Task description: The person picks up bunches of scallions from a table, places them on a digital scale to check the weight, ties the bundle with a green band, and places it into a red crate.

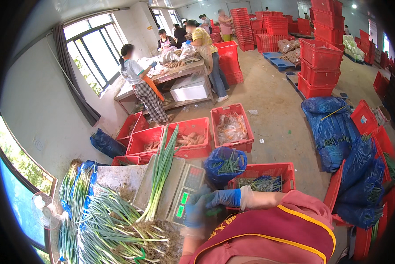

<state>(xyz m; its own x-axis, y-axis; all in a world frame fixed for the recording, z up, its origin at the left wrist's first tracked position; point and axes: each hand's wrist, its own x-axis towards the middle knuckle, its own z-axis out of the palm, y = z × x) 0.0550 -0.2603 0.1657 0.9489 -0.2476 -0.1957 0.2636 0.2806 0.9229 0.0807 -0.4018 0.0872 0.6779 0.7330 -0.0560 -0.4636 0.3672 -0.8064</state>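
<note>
Both my hands wear blue gloves and meet beside the digital scale (189, 178). My left hand (194, 211) is motion-blurred in front of the scale's display panel. Reaching in from the right, my right hand (224, 199) touches or overlaps the left one. A blurred green patch shows just below them; whether either hand holds something is unclear. Across the scale's metal pan (140, 193) lies a bunch of green onions (162, 168), roots towards me. A large pile of green onions (111, 224) with soil on the roots covers the worktable (113, 175) to the left.
A blue bag of green onions (224, 166) stands beyond my hands, beside a red crate (266, 170). More red crates (192, 132) hold root vegetables and plastic bags. Filled blue bags (332, 132) lie at right. A fan (46, 211) stands left; co-workers (138, 79) work at a far table.
</note>
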